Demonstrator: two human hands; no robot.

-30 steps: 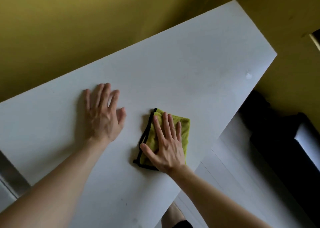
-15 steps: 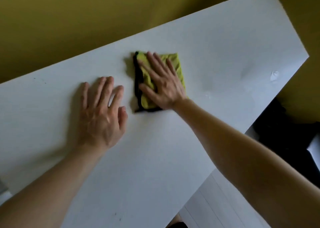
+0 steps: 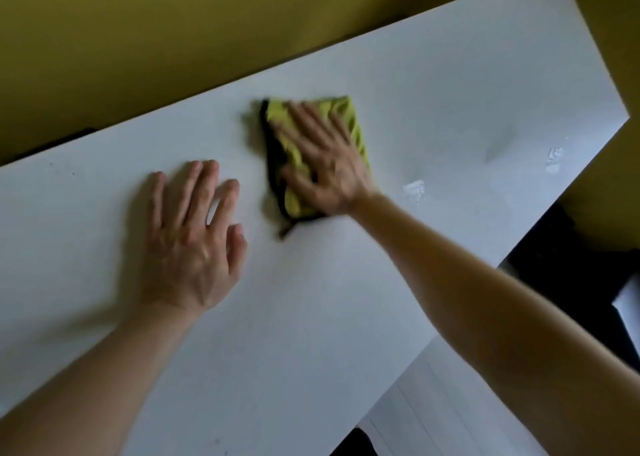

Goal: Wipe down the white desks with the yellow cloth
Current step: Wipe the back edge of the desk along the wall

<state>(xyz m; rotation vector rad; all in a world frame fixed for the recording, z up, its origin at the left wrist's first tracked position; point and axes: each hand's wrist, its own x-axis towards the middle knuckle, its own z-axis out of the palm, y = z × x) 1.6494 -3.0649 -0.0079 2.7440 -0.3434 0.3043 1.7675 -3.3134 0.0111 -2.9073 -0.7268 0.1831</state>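
The white desk (image 3: 346,317) fills most of the head view, running from lower left to upper right. A folded yellow cloth (image 3: 349,123) with a black edge lies flat on it near the far edge. My right hand (image 3: 325,165) presses on the cloth with straight, spread fingers and looks blurred. My left hand (image 3: 194,241) rests palm down on the bare desk to the left of the cloth, fingers spread, holding nothing.
A yellow-green wall (image 3: 173,40) runs along the desk's far edge. Two small white marks (image 3: 414,189) sit on the desk right of the cloth. A lower white surface (image 3: 433,417) and dark objects (image 3: 571,265) lie beyond the desk's right edge.
My right hand slid the cloth from the near part of the desk up toward the far edge, then slightly right. My left hand stayed flat in place.
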